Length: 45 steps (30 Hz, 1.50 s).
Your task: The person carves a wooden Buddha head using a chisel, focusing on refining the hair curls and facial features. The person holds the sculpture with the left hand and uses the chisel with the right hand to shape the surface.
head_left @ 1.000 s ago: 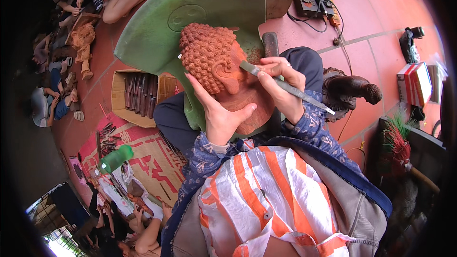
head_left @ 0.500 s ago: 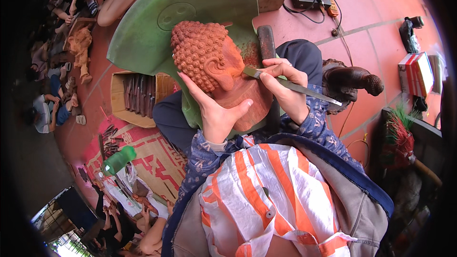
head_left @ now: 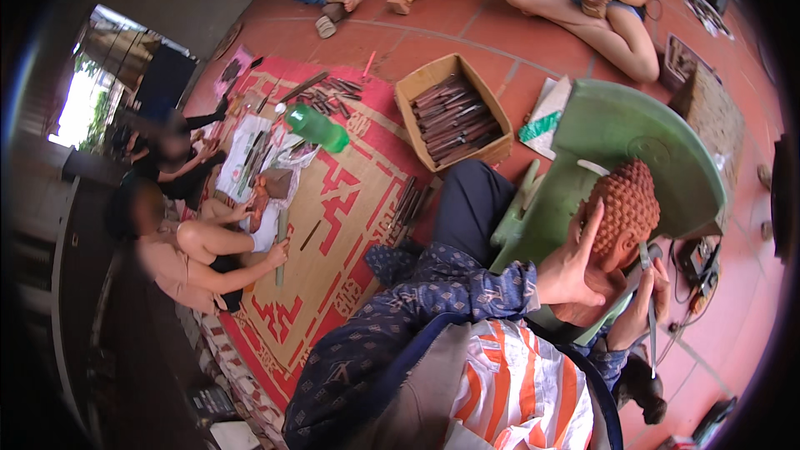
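A reddish carved wooden head point(head_left: 623, 204) with rows of round curls leans on a green plastic chair point(head_left: 677, 121) in front of me. My left hand point(head_left: 570, 273) cups the back of the head and its neck, fingers spread along the curls and thumb across the neck. In my right hand point(head_left: 643, 307), pinched between thumb and fingers, is a long flat metal carving tool point(head_left: 652, 343). Its tip meets the face side of the head near the ear and cheek. The exact contact is too small to tell.
Left of my knee stands a cardboard box point(head_left: 402, 98) of wooden-handled tools. A green bottle point(head_left: 317, 127) lies on a red and tan mat point(head_left: 329, 237), with loose tools around it. Several people sit on the left and at the far side. A dark carved figure point(head_left: 642, 390) lies at right.
My view has swung to the left, so the head and both hands now appear at the right. The left hand still holds the head, and the tool stays in my right hand.
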{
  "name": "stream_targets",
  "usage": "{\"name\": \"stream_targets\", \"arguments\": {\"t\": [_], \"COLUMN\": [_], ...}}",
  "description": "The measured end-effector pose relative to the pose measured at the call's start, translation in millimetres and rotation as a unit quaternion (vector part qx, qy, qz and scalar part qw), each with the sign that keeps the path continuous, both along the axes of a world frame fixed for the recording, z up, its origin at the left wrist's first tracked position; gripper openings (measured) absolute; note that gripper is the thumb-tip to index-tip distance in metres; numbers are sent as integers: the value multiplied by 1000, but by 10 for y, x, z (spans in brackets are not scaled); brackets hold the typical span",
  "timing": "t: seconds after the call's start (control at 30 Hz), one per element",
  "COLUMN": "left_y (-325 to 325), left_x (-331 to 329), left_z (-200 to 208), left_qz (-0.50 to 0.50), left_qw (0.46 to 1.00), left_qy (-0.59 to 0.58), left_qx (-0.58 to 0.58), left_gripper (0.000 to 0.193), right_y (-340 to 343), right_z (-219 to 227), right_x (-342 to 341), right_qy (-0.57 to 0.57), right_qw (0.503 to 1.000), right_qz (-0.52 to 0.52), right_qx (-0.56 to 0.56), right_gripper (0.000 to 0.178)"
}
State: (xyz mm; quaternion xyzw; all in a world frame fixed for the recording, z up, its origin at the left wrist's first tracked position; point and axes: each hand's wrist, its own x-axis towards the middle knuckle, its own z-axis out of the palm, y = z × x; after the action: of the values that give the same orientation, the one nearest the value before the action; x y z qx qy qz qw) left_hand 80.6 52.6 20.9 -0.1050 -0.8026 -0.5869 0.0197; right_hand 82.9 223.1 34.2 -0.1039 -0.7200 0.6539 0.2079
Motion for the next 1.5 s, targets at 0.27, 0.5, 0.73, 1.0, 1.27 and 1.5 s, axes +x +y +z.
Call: {"name": "stream_targets", "arguments": {"t": [0.27, 0.5, 0.73, 1.0, 1.27, 1.5], "left_y": [95, 70, 35, 83, 113, 43], "left_x": [3, -52, -22, -18, -35, -2], "left_z": [-89, -55, 0, -80, -123, -1], "left_qz": [16, -2, 0, 5, 34, 6], "left_qw": [999, 999, 999, 999, 997, 999], "left_qy": [35, 21, 10, 19, 69, 20], "left_qx": [36, 29, 34, 34, 12, 40], "left_gripper": [161, 160, 160, 159, 159, 158], "right_y": [182, 89, -25, 109, 17, 91], "right_z": [-145, -269, 14, -122, -221, -50], "right_x": [261, 240, 87, 347, 359, 78], "right_qy": [-27, -38, -8, -27, -11, 19], "right_qw": [998, 997, 995, 990, 994, 985], "right_qz": [0, -31, -23, -8, 2, -15], "right_qx": [52, 51, 92, 136, 113, 169], "right_gripper": [19, 20, 19, 18, 18, 22]}}
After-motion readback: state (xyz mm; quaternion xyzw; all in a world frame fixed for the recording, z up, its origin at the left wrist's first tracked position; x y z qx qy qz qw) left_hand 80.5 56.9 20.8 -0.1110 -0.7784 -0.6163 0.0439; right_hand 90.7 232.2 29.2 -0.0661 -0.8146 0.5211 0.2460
